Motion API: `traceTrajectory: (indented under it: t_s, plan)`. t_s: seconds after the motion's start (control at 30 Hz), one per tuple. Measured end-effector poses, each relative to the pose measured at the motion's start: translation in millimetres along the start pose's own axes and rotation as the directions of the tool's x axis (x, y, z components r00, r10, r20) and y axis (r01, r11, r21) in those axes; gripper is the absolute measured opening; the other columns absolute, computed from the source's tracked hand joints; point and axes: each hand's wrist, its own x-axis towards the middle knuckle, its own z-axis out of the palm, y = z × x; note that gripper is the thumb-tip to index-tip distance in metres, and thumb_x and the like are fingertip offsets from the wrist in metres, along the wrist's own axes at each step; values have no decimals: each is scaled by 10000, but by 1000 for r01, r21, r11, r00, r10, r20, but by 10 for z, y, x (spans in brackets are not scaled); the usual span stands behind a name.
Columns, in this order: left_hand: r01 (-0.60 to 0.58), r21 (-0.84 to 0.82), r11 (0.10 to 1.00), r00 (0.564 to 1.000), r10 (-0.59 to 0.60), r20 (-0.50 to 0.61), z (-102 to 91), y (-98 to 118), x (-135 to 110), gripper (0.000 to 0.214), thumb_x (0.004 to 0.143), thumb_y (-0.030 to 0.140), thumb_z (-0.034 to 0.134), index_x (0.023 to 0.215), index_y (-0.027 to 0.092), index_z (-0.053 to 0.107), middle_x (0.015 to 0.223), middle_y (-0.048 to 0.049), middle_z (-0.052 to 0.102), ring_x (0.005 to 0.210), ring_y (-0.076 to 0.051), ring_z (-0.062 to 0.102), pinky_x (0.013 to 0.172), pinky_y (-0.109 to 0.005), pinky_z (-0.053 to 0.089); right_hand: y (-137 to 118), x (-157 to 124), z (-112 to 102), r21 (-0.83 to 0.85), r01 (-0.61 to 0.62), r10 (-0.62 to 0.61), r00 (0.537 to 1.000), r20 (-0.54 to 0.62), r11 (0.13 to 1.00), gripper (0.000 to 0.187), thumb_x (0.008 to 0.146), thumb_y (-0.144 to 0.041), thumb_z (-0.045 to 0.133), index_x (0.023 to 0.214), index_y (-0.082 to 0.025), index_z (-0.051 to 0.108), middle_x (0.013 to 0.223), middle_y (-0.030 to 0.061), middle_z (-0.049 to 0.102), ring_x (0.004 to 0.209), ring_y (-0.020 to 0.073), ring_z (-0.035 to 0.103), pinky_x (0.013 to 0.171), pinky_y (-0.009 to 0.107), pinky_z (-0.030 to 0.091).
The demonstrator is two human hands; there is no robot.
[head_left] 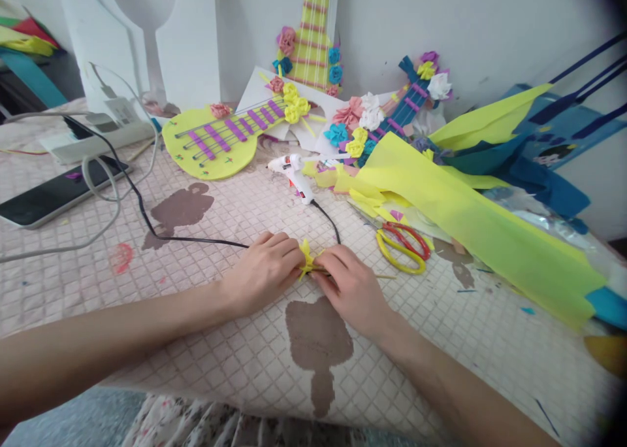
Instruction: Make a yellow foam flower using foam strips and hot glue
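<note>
Between my two hands is a small yellow paper flower (307, 261) with pointed petals. A thin stick (386, 276) runs out from under my right hand toward the right. My left hand (269, 268) is closed, its fingertips at the flower's left side. From the other side my right hand (353, 289) pinches at the flower and the stick; its fingertips are partly hidden. Just beyond the hands lies a white glue gun (295, 176), its black cord passing behind them. Scissors (402, 246) with red and yellow handles rest to the right of my right hand.
Yellow crepe paper (470, 218) spreads over the right side. A yellow paper guitar (210, 146) and a blue one (399, 117) with paper flowers lie at the back. On the left are a phone (59, 192), a power strip (81, 145) and loose cables on the quilted tablecloth (235, 375).
</note>
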Motion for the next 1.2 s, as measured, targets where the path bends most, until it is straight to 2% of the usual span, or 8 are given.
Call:
traceTrajectory:
  t_s: [0.13, 0.3, 0.5, 0.73, 0.8, 0.9, 1.0, 1.2]
  plan:
    - [8, -53, 999, 1000, -10, -20, 4, -15, -9, 76, 882, 171, 512, 835, 152, 568, 834, -32, 583, 839, -183, 512, 749, -322, 383, -24, 1, -24, 8, 63, -62, 995, -72, 998, 119, 893, -144, 478, 839, -167, 581, 845, 63, 572, 849, 191, 493, 778, 347, 451]
    - [21, -81, 996, 1000, -22, -11, 1, -9, -1, 74, 870, 158, 508, 814, 147, 555, 837, -38, 581, 819, -176, 509, 740, -316, 389, -61, 21, 6, -4, 190, -190, 981, 31, 982, 213, 918, -127, 424, 855, -173, 622, 820, 53, 556, 812, 174, 460, 751, 314, 430]
    - [13, -97, 995, 1000, -13, -1, -12, -14, -9, 76, 862, 135, 499, 800, 146, 543, 832, -34, 576, 809, -170, 505, 735, -314, 390, -40, 25, 45, -80, 238, -232, 969, 84, 968, 267, 938, -157, 400, 777, -185, 611, 808, 43, 546, 822, 171, 445, 734, 313, 403]
    - [12, -80, 997, 1000, -14, -25, -1, -18, -14, 116, 883, 163, 480, 789, 145, 545, 814, -34, 575, 803, -168, 509, 736, -314, 388, -27, 30, 41, -133, 336, -317, 937, 145, 932, 253, 941, -167, 398, 820, -205, 618, 877, 48, 590, 866, 184, 465, 766, 338, 405]
    - [14, -76, 997, 1000, -15, -15, -7, -17, -9, 109, 881, 158, 482, 793, 143, 546, 817, -33, 577, 799, -167, 509, 726, -313, 384, -11, 35, 19, -92, 306, -295, 948, 116, 948, 226, 936, -170, 411, 846, -199, 616, 899, 51, 597, 878, 184, 475, 780, 340, 413]
    - [18, -90, 996, 1000, -18, -2, -15, -17, -6, 86, 883, 178, 505, 822, 147, 557, 833, -31, 583, 812, -170, 512, 724, -310, 379, 36, 42, -32, -36, 185, -183, 982, 50, 982, 123, 906, -187, 479, 911, -172, 601, 935, 71, 594, 900, 198, 480, 797, 355, 430]
    - [19, -103, 995, 1000, -20, -8, -16, -15, -8, 66, 875, 177, 523, 835, 154, 571, 837, -27, 589, 825, -173, 516, 740, -315, 380, 71, 43, -63, -38, 92, -90, 994, 60, 995, 80, 877, -181, 509, 899, -172, 585, 893, 72, 586, 884, 213, 480, 783, 376, 446]
    - [13, -97, 995, 1000, -15, -21, -11, 0, -9, 85, 872, 173, 517, 823, 153, 583, 828, -33, 595, 816, -172, 521, 738, -311, 388, 30, 30, -3, -30, 81, -79, 996, 48, 996, 113, 876, -157, 487, 840, -179, 592, 858, 68, 578, 860, 210, 496, 768, 374, 462]
